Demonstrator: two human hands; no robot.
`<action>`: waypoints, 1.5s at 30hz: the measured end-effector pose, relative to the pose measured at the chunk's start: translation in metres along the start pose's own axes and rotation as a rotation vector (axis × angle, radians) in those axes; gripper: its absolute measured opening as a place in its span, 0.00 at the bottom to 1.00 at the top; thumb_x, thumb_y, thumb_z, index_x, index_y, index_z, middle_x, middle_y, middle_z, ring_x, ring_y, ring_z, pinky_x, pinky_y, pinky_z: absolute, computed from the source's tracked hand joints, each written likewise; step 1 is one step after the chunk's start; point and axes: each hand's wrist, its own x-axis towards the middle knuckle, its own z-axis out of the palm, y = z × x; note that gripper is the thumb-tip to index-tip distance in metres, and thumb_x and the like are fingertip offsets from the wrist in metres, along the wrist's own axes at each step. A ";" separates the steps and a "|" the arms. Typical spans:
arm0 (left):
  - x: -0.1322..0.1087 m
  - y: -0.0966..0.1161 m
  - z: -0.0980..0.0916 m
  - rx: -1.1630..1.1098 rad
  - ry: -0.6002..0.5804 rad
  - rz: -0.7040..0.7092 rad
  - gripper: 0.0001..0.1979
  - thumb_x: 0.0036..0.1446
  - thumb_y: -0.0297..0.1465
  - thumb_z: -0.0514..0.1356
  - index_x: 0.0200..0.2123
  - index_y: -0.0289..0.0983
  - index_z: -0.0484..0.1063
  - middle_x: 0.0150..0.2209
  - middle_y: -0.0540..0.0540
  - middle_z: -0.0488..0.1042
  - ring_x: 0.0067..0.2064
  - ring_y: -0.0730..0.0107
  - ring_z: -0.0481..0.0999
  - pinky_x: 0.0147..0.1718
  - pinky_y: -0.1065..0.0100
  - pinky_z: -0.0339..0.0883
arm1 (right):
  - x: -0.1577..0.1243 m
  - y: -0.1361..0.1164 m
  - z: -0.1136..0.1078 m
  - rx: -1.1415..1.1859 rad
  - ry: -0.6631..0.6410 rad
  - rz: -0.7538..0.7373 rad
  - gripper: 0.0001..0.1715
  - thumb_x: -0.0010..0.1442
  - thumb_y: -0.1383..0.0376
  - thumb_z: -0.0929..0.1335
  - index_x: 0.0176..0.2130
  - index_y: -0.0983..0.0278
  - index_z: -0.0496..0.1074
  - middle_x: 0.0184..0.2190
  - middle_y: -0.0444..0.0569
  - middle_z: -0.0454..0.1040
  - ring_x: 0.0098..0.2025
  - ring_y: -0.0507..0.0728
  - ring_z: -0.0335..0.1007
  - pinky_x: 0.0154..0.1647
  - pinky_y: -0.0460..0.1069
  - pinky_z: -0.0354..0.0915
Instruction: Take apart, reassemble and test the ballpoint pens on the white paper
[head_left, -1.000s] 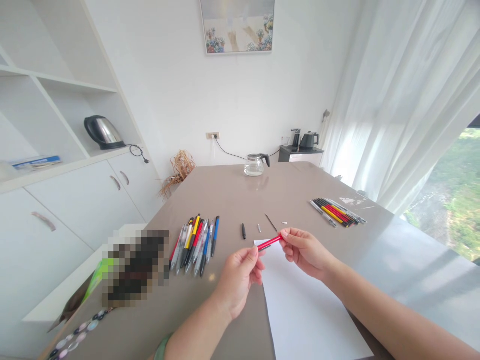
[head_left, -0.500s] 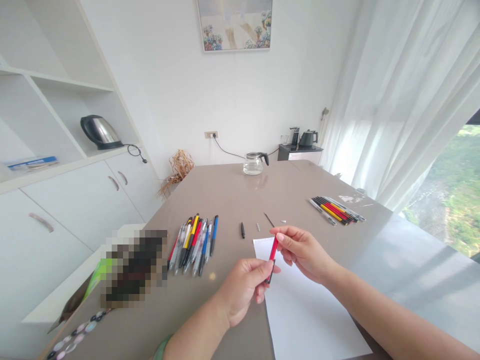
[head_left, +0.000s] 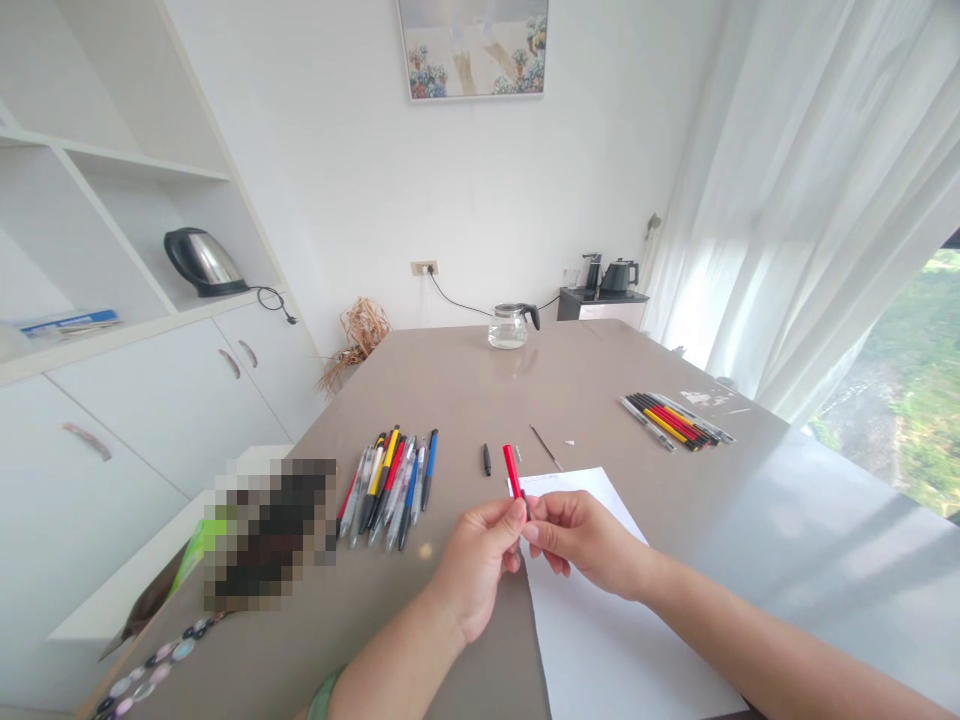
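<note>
My left hand (head_left: 484, 565) is closed around the red pen barrel (head_left: 511, 468), whose red end points up and away. Against it, my right hand (head_left: 589, 540) pinches the black clip part (head_left: 526, 505) at the barrel's near end; fingers cover most of that part. Beyond my hands lie a thin pen refill (head_left: 544, 446), a black pen grip (head_left: 487, 460), a small spring (head_left: 518, 453) partly beside the barrel, and a tiny pale tip piece (head_left: 569, 442). A white paper sheet (head_left: 615, 630) lies under my right hand and forearm.
Left of my hands is a bunch of assorted pens (head_left: 386, 485). Another row of pens (head_left: 671, 421) lies at the right. A glass pot (head_left: 508, 328) stands at the far end of the table (head_left: 450, 390). A bead string (head_left: 161, 665) lies near the left edge.
My right hand has gone from the barrel's far end to the black clip end, down and left. The barrel has tipped leftward, and its red end is now uncovered.
</note>
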 end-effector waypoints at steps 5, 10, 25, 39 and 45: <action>0.002 -0.003 0.000 0.168 0.166 0.099 0.15 0.48 0.40 0.57 0.26 0.33 0.70 0.21 0.50 0.64 0.23 0.76 0.60 0.23 0.73 0.52 | -0.001 0.004 0.000 -0.167 0.079 0.074 0.15 0.52 0.56 0.62 0.23 0.65 0.62 0.18 0.42 0.64 0.17 0.47 0.56 0.17 0.43 0.53; 0.004 -0.004 -0.003 0.167 0.265 0.124 0.14 0.46 0.40 0.58 0.24 0.33 0.69 0.18 0.51 0.64 0.23 0.75 0.62 0.24 0.73 0.55 | -0.003 0.001 -0.001 -0.260 0.114 0.059 0.14 0.53 0.58 0.61 0.23 0.64 0.62 0.17 0.42 0.63 0.18 0.48 0.58 0.18 0.43 0.53; 0.012 0.003 -0.017 -0.033 0.456 0.231 0.12 0.43 0.37 0.62 0.26 0.33 0.70 0.23 0.49 0.68 0.24 0.78 0.64 0.28 0.72 0.61 | -0.007 0.001 -0.002 -0.458 0.254 -0.053 0.11 0.49 0.63 0.63 0.19 0.64 0.60 0.16 0.40 0.58 0.19 0.47 0.50 0.17 0.44 0.47; 0.010 0.006 -0.017 -0.295 0.244 -0.031 0.10 0.50 0.34 0.57 0.32 0.33 0.67 0.28 0.44 0.71 0.28 0.75 0.70 0.28 0.73 0.64 | 0.002 0.000 -0.039 -0.248 0.308 -0.033 0.17 0.54 0.55 0.60 0.24 0.65 0.66 0.16 0.44 0.64 0.20 0.49 0.59 0.21 0.45 0.56; 0.006 0.001 -0.015 -0.232 0.163 -0.072 0.11 0.51 0.36 0.56 0.33 0.34 0.65 0.26 0.47 0.69 0.24 0.78 0.67 0.24 0.75 0.62 | 0.021 0.003 -0.105 -0.450 0.506 0.112 0.18 0.55 0.55 0.59 0.24 0.65 0.64 0.19 0.46 0.65 0.19 0.49 0.59 0.22 0.46 0.58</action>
